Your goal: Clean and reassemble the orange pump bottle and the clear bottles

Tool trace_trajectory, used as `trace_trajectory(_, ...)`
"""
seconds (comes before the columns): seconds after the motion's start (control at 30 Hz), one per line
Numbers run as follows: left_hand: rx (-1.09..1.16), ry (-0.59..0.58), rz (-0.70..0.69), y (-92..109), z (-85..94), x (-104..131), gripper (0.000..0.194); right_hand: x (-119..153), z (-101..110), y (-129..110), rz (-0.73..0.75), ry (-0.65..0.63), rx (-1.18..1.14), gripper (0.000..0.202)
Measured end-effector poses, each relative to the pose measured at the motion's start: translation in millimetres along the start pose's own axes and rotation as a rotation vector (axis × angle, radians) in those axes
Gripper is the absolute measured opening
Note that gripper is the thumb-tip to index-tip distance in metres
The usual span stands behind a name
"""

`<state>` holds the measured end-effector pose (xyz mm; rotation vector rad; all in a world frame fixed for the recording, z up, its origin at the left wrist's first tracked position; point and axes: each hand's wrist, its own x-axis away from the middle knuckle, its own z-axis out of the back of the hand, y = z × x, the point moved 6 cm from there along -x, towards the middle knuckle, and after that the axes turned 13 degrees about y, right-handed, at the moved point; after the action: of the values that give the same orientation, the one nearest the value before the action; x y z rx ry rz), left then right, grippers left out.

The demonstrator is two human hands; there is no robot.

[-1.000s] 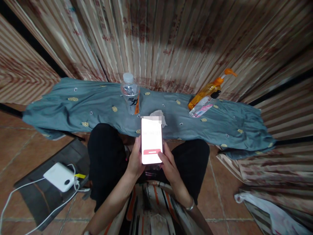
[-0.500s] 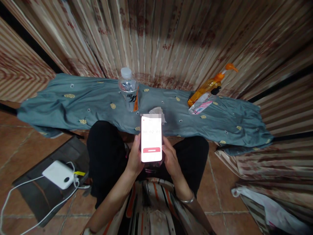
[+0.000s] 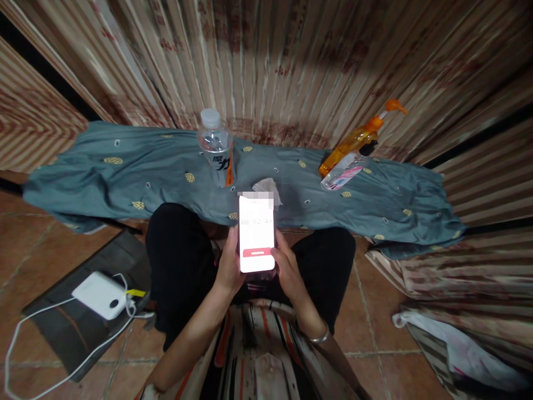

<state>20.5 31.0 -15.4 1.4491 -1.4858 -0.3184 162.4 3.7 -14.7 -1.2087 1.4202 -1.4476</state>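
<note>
A lit smartphone (image 3: 257,236) is held upright above my lap, between both hands. Its white screen shows a running timer and a red button near the bottom. My left hand (image 3: 229,260) grips the phone's left edge, thumb along the side. Around the right edge closes my right hand (image 3: 287,261), its thumb lying over the right end of the red button. The fingers behind the phone are hidden. Just past the phone's top, a crumpled white tissue (image 3: 268,189) lies on the teal cloth (image 3: 166,161).
A clear drink bottle (image 3: 216,150) stands on the cloth-covered bench. To its right are an orange pump bottle (image 3: 352,145) and a small clear bottle (image 3: 347,171). A white power bank (image 3: 99,294) with a cable lies on a dark stool at left. Striped curtains (image 3: 266,66) hang behind.
The timer digits have advanced. My right thumb has moved from the phone's edge onto the red button's right end. The view has shifted slightly.
</note>
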Motion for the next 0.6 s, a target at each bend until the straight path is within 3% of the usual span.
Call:
trace_trajectory(0.3, -0.056, 0.035, -0.043, -2, 6.1, -4, 0.063, 2, -1, 8, -0.007, -0.012, 0.073, 0.063)
trace_trajectory(0.6, -0.083, 0.051, -0.045, -6, 11.4, -11, 0.064, 1, -5, 5, 0.001, -0.061, 0.076, 0.057)
